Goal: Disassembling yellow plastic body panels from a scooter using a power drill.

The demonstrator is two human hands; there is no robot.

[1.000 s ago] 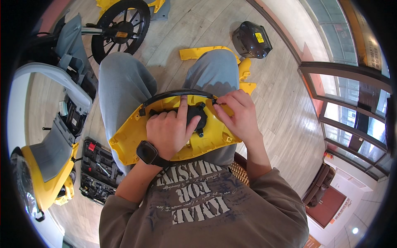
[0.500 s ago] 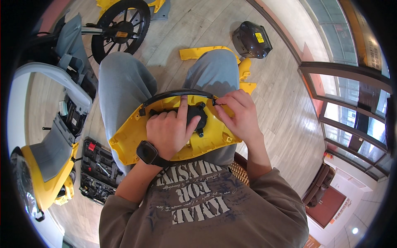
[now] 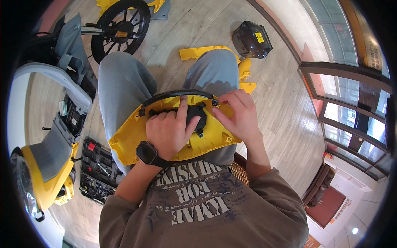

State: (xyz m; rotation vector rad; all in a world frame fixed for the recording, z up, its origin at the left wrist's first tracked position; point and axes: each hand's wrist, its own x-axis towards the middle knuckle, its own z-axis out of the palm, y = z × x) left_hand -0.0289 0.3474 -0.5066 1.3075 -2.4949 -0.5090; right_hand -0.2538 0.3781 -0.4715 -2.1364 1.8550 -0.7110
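A yellow scooter panel [image 3: 165,156] lies across my lap, its hollow side up. Inside it sits a black housing [image 3: 197,117], and a curved black strip [image 3: 165,95] runs along the far edge. My left hand [image 3: 167,131] holds the panel down, fingers bent over the housing. Its index finger stretches to the strip; its thumb points right. At the strip's right end is a small dark clip or bracket [image 3: 214,102]. My right hand [image 3: 240,113] is beside it, thumb and index apart with nothing visible between them. Whether a fingertip touches the bracket is hard to tell.
Left of me is a partly stripped yellow and grey scooter [image 3: 45,165] with its wheel [image 3: 120,31] ahead. An opened tool case [image 3: 99,167] lies by my left leg. Yellow body parts [image 3: 194,53] and a dark top box [image 3: 251,40] rest on the floor ahead.
My right thumb and index have parted from the bracket at the strip's end, which now shows more fully. The left hand and the panel stay almost unmoved.
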